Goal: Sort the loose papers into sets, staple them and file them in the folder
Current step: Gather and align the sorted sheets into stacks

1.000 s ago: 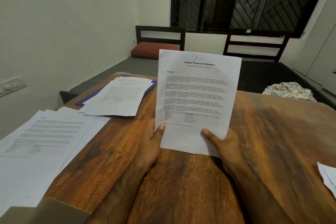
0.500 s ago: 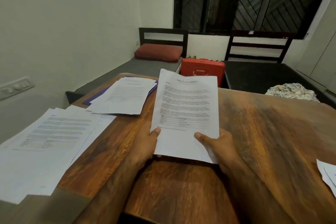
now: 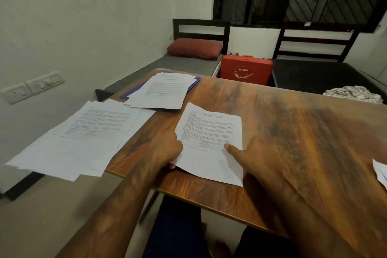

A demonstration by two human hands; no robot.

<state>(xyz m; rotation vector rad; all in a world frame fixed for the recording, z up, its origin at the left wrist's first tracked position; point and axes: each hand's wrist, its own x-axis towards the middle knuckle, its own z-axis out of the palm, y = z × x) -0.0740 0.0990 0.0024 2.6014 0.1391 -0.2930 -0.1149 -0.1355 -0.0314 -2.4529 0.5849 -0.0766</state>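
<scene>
Print on the sheet (image 3: 211, 132) is too blurred to read; the right grip's (image 3: 258, 158) fingers are hidden beneath it; papers (image 3: 380, 172) at the right edge are cut off. The sheet is white, with paragraphs and a small table, tilted low over the counter's (image 3: 303, 128) near middle. The left grip (image 3: 167, 151) pinches its left edge, the right grip its lower right, thumbs on top. A second ago it stood upright, hiding the red case (image 3: 245, 69).

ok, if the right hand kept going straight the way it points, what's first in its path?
Beyond the sheet that the right hand holds, probably the paper stack on the purple folder, up and to the left. Depth is unclear.
</scene>
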